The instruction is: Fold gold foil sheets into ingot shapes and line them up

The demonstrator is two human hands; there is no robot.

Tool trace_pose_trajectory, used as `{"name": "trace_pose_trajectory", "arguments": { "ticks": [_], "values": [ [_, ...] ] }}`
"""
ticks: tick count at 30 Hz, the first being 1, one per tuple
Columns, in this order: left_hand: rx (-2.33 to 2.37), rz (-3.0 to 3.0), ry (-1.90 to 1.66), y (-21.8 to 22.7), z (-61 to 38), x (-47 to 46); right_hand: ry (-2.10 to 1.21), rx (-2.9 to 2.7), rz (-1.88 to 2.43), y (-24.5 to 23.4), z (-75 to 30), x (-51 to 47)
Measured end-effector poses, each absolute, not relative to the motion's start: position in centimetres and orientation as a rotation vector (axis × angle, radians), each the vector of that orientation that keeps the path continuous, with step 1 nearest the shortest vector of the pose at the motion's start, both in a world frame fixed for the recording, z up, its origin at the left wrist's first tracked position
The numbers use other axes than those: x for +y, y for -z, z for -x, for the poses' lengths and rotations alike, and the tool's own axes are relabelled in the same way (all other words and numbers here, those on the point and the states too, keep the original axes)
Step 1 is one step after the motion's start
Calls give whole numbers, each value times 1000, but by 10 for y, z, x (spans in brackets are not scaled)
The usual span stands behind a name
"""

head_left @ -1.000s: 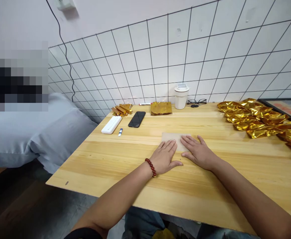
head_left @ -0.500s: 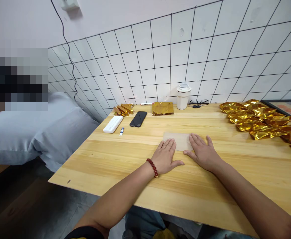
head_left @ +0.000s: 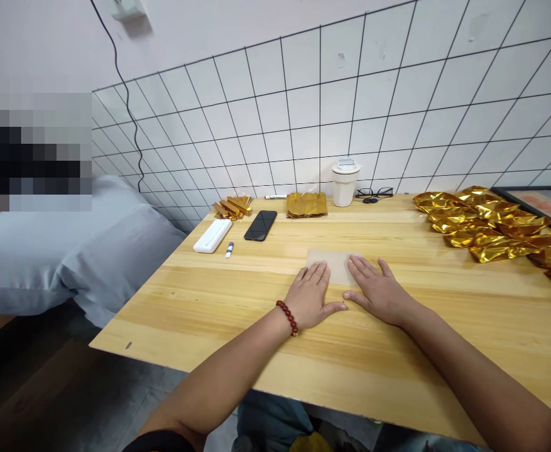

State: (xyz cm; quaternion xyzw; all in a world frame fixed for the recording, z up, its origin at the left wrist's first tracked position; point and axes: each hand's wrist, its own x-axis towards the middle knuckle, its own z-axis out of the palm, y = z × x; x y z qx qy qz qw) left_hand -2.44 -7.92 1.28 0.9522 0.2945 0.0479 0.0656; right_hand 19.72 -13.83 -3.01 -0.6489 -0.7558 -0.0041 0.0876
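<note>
A pale, thin rectangular sheet (head_left: 337, 267), looking like paper, lies flat on the wooden table (head_left: 237, 314). My left hand (head_left: 309, 296) rests palm down with its fingertips over the sheet's left part; the thumb points right, and red beads circle that wrist. Across from it, my right hand (head_left: 376, 290) also lies flat, its fingers covering the sheet's right end. The two thumbs almost meet just below the sheet. Both hands are open, and whatever lies beneath the fingers is hidden.
Folded shiny gold pieces (head_left: 487, 223) lie in rows at the right, beside a dark-framed board (head_left: 539, 207). Along the back are a gold foil stack (head_left: 306, 205), a lidded white cup (head_left: 345, 183), glasses (head_left: 374, 193), a black phone (head_left: 261, 226) and a white power bank (head_left: 213, 236).
My right hand has slid slightly left over the sheet, bringing its thumb closer to the left one. My left hand stays in nearly the same place.
</note>
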Motion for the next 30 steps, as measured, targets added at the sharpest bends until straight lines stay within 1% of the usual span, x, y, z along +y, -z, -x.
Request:
{"name": "trace_pose_trajectory", "arguments": {
  "ticks": [11, 14, 17, 19, 26, 30],
  "values": [
    [896, -2846, -142, -12, 24, -79, 66, -2024, 2195, 28, -196, -139],
    [890, -2837, -152, -11, 25, -79, 71, -2130, 2030, 24, -195, -140],
    [895, -2830, -143, -10, 25, -79, -10, -2382, 1732, 17, -193, -141],
    [898, -2831, -132, -11, 25, -79, -61, -2439, 1667, 14, -192, -141],
    [893, -2840, -128, -12, 24, -79, -38, -2160, 2047, 20, -192, -138],
    [899, -2816, -94, -12, 24, -79, -31, -2129, 2131, 24, -190, -139]
  ]
}}
